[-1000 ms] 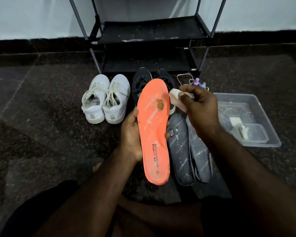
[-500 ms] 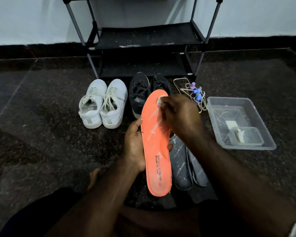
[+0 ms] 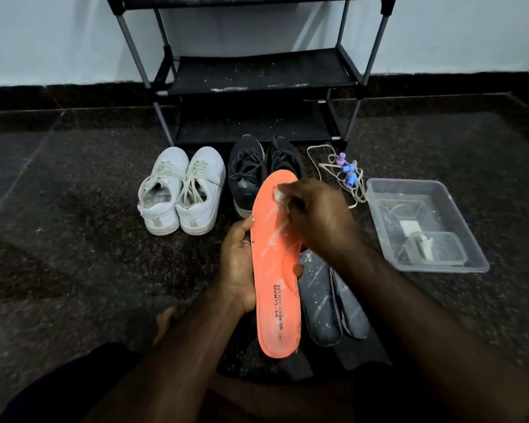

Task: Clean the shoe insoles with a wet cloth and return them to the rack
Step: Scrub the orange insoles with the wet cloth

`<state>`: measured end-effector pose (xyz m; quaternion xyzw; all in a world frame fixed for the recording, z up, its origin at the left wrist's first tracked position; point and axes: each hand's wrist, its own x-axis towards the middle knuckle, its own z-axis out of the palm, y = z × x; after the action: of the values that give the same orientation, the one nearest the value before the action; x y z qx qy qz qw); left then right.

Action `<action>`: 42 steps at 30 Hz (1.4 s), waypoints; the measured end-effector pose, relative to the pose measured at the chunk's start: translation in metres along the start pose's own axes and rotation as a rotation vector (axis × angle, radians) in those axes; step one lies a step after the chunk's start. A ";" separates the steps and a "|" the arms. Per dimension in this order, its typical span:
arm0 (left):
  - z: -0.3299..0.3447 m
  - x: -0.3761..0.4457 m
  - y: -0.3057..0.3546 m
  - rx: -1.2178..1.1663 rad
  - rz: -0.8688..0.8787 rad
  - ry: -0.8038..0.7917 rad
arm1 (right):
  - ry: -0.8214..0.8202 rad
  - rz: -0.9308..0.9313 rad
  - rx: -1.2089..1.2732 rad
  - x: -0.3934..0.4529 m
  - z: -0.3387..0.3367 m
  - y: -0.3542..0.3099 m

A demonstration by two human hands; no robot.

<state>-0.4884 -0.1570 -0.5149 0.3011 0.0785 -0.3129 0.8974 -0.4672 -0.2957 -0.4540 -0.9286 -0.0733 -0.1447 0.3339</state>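
Note:
My left hand (image 3: 237,264) grips an orange insole (image 3: 274,288) from its left edge, holding it upright in front of me. My right hand (image 3: 315,218) pinches a small white cloth (image 3: 280,195) and presses it on the insole's upper part, where wet smears show. Two dark grey insoles (image 3: 321,300) lie on the floor just right of the orange one, partly behind my right forearm. The black shoe rack (image 3: 257,71) stands against the wall ahead.
A pair of white sneakers (image 3: 180,190) and a pair of black sneakers (image 3: 251,172) sit on the dark floor before the rack. A clear plastic tub (image 3: 379,190) holding water and a smaller container lies to the right, with laces and small coloured bits (image 3: 345,172) beside it.
My right hand came from the right with the cloth and now presses it on the insole's top, covering the brown spot seen earlier. The view tilted up slightly.

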 end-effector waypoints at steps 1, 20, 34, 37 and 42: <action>-0.001 0.000 0.000 -0.007 0.007 0.017 | -0.023 -0.027 -0.003 -0.005 0.003 -0.004; 0.003 -0.003 0.007 -0.002 0.031 0.055 | -0.011 -0.197 -0.002 -0.019 -0.001 -0.002; 0.002 -0.003 0.005 0.058 -0.021 0.062 | 0.086 -0.144 -0.055 -0.003 -0.004 0.015; 0.002 -0.004 0.006 0.064 -0.025 0.061 | 0.092 -0.128 -0.076 -0.003 -0.001 0.013; 0.002 -0.004 0.007 0.078 -0.014 0.086 | 0.095 -0.147 0.005 -0.008 -0.011 0.008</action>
<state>-0.4872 -0.1512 -0.5085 0.3483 0.1071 -0.3089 0.8785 -0.4753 -0.3089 -0.4534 -0.9119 -0.1260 -0.2125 0.3278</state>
